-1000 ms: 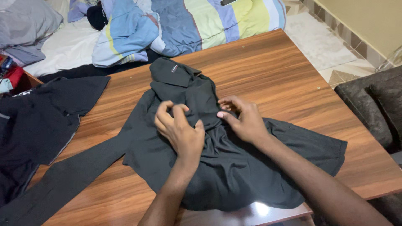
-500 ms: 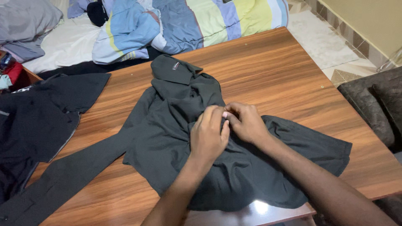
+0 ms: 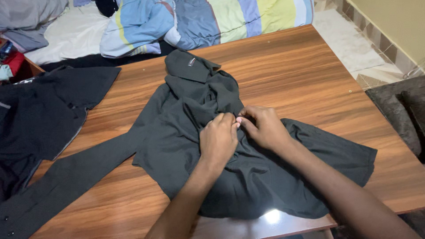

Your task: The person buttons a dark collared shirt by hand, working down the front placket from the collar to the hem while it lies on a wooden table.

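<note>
Two hands meet at centre frame, pinching the front of a dark grey collared shirt (image 3: 212, 128) on the wooden tabletop (image 3: 292, 75).

Left hand (image 3: 218, 140) curled, fingertips gripping shirt fabric at the placket; right hand (image 3: 263, 128) touching it fingertip to fingertip, thumb and forefinger nipping the same fold. Shirt lies rumpled mid-tabletop, collar toward upper centre, one long sleeve trailing to lower left. Second dark garment (image 3: 40, 115) at left edge, just beside that sleeve. Striped blue-green-yellow bedding (image 3: 208, 20) along top of frame, beyond the tabletop. Dark upholstered seat (image 3: 405, 110) at right edge.
</note>
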